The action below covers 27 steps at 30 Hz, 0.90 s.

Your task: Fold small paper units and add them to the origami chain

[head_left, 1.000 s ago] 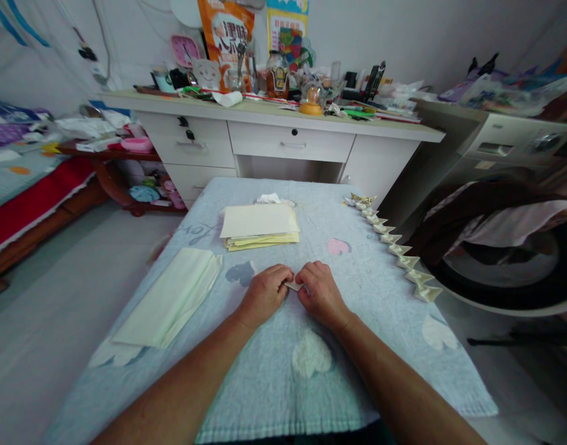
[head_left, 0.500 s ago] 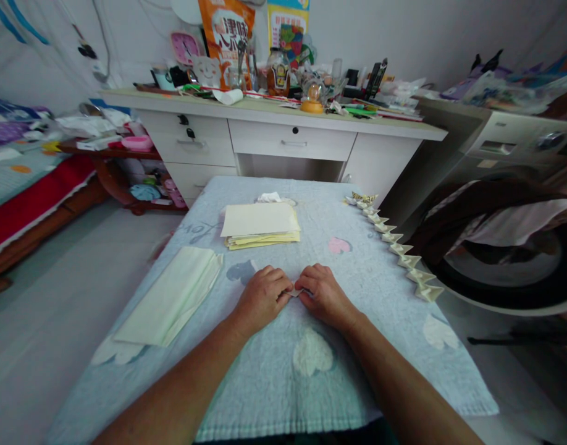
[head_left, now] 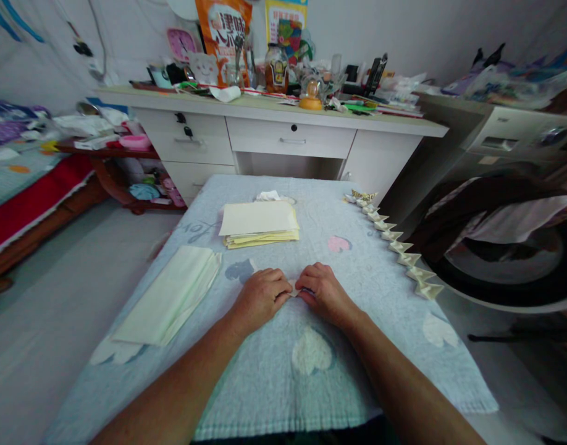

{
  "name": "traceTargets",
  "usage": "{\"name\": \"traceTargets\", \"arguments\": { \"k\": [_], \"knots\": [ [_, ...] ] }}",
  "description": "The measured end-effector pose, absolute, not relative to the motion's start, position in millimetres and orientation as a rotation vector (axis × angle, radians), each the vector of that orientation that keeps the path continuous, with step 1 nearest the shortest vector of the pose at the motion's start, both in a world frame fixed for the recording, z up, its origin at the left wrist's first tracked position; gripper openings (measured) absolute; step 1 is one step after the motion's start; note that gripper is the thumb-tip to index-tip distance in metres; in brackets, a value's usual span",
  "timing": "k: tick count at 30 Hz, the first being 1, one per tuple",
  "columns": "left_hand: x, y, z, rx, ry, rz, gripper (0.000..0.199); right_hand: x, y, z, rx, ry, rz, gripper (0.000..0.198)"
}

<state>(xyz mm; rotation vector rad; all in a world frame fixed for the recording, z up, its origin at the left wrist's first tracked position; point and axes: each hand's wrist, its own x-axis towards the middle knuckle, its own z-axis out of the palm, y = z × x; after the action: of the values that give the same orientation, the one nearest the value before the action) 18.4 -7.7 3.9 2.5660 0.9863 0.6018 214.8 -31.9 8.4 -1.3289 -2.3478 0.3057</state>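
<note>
Between my hands, just above the cloth, is a small folded piece of paper (head_left: 293, 289), mostly covered by fingers. My left hand (head_left: 264, 295) is closed on its left side in a pinch. On the other side my right hand (head_left: 324, 292) pinches it too, with curled fingers. Beyond them lies a stack of cream and yellow paper sheets (head_left: 259, 220). A pile of pale green folded paper (head_left: 170, 295) rests to the left of my left hand. Along the table's right side runs a row of several folded paper boats (head_left: 401, 247).
A blue cloth with heart shapes (head_left: 380, 346) covers the table. A crumpled white tissue (head_left: 268, 195) lies behind the stack. At the back stands a white desk (head_left: 260, 133) crowded with jars and packets; a washing machine (head_left: 510, 145) is at the right, a bed (head_left: 37, 191) at the left.
A little more of the small paper shows between my fingertips, and my right fingers have shifted slightly. The whole view has tilted a touch. Stacks and paper boats stay put.
</note>
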Motion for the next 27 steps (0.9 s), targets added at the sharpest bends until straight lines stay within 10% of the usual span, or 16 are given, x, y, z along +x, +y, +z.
{"name": "traceTargets", "arguments": {
  "k": [27],
  "knots": [
    [24.0, -9.5, 6.7, 2.518, 1.062, 0.57, 0.008, 203.8, -36.8, 7.5, -1.42, -2.294, 0.374, 0.005]
  ]
}}
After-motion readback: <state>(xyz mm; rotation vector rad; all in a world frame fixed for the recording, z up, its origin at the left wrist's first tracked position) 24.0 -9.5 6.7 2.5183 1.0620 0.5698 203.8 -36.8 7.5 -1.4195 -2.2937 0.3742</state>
